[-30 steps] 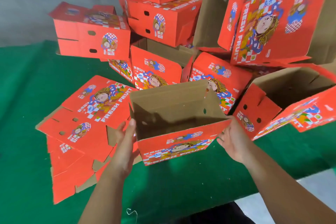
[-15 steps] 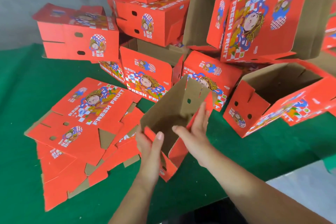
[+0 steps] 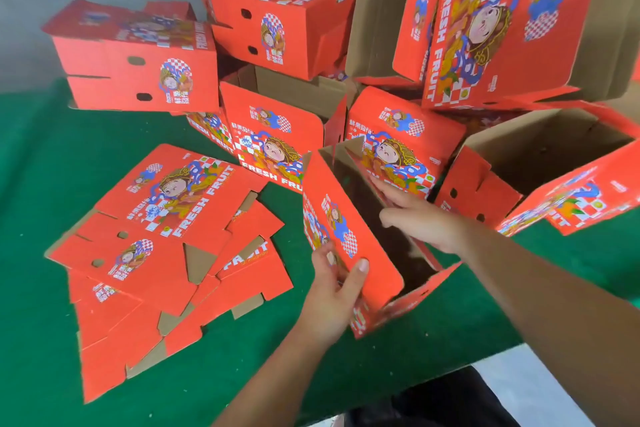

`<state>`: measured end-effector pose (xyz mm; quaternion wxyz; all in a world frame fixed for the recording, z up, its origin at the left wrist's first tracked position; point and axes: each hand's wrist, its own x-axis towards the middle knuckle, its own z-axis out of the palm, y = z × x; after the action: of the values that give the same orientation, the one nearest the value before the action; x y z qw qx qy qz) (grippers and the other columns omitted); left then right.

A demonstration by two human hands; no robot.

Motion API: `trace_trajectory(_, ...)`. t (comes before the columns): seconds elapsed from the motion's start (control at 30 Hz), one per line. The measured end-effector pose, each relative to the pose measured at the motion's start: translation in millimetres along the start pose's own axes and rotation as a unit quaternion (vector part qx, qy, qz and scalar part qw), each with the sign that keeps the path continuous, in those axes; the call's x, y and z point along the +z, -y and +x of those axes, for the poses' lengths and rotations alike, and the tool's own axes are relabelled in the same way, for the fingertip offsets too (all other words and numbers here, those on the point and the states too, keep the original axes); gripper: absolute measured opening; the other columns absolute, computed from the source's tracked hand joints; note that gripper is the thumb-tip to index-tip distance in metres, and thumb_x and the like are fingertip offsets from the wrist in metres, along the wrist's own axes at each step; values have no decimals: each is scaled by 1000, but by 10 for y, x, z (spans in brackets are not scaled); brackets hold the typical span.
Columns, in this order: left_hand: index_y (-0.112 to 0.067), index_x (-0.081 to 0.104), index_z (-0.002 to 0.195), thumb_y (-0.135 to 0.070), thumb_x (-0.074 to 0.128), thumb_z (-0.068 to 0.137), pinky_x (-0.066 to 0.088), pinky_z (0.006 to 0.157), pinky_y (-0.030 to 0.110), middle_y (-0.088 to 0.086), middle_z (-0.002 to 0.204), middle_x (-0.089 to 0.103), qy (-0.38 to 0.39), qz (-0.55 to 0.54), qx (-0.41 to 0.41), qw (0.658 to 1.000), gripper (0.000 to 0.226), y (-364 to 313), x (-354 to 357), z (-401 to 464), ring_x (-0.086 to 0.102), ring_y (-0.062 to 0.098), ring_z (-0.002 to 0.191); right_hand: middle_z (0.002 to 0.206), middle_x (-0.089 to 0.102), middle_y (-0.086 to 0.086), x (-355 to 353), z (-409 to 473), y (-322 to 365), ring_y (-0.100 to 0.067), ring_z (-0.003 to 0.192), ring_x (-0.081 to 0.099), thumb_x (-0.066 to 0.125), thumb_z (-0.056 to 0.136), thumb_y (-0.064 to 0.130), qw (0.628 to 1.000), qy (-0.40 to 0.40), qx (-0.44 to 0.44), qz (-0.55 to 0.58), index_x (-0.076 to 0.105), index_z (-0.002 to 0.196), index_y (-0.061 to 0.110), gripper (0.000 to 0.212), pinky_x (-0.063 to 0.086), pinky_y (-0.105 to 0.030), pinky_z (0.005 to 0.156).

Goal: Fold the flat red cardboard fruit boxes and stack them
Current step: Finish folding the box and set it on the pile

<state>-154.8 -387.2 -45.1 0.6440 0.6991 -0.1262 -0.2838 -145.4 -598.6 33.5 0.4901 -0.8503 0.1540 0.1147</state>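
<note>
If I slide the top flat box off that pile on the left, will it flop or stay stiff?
The top flat box is corrugated card, so it probably stays fairly stiff and light. Its cut flaps likely hinge and droop along their creases. It may drag the loose flat sheets fanned beneath it.

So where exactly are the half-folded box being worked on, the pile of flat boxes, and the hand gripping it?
Half-folded red cardboard box [image 3: 346, 218]: head view, on its printed red side panel.
Pile of flat red cardboard boxes [image 3: 156, 253]: head view, on the top sheet.
Left hand [image 3: 332, 291]: head view, on its back.
</note>
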Motion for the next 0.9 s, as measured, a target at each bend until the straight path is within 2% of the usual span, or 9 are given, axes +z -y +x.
trace_trajectory(0.07,-27,45,118,-55,66,87,56,88,46,10,92,70,53,35,-9,998,47,39,94,-28,69,22,88,149,48,22,-235,79,64,-13,138,46,52,86,8,986,21,-57,-152,34,152,51,81,40,-13,103)
trace_trajectory(0.13,-24,66,102,-60,56,92,53,83,35,-9,84,72,39,141,51,988,38,-9,80,-16,69,8,84,146,57,6,-374,116,139,-24,126,59,43,92,1,924,-11,-111,-365,34,151,55,81,49,-34,102)
trace_trajectory(0.27,-35,63,97,-41,51,100,48,82,24,-13,94,69,-273,82,199,938,13,-214,-299,172,65,8,91,128,69,2,-459,217,239,-28,117,62,47,96,6,859,-82,-209,-461,53,141,44,60,49,-43,97)
trace_trajectory(0.37,-34,58,113,-47,52,96,42,89,21,-6,114,62,-394,19,170,903,22,-278,-542,341,56,7,102,133,67,2,-606,165,88,-26,126,58,57,100,24,892,-214,-227,-326,64,135,25,36,42,-45,108)
trace_trajectory(0.47,-27,51,142,-52,48,99,36,113,27,-1,145,50,-380,-77,57,920,49,-279,-660,535,48,6,129,127,62,6,-579,-133,-426,-21,121,58,55,95,37,887,-437,-134,-65,63,131,20,41,44,-44,107)
trace_trajectory(0.57,-38,62,138,-62,26,108,38,117,38,-10,146,59,-195,-122,-28,973,52,-301,-504,590,51,15,140,147,56,6,-229,-354,-795,-13,134,54,50,100,50,912,-293,26,286,53,144,30,48,35,-41,118)
trace_trajectory(0.63,-52,74,117,-70,17,102,41,110,36,-17,128,71,-140,-112,-46,983,61,-299,-361,587,63,4,125,141,64,-1,-42,-360,-791,-13,124,64,37,104,58,873,-183,79,446,55,140,30,49,40,-38,113)
trace_trajectory(0.77,-50,76,103,-86,26,83,45,92,28,-26,105,76,-209,-118,-53,969,65,-450,-271,469,71,-7,95,144,61,-3,-185,-354,-675,-14,122,64,33,99,67,877,-185,73,438,41,153,28,67,45,-30,102)
trace_trajectory(0.9,-44,65,133,-90,28,87,45,103,35,-10,135,69,-224,-113,27,968,75,-722,-241,383,65,6,122,150,56,-3,-383,-386,-422,-17,137,53,22,87,86,899,-190,-45,392,43,153,22,94,34,-42,117)
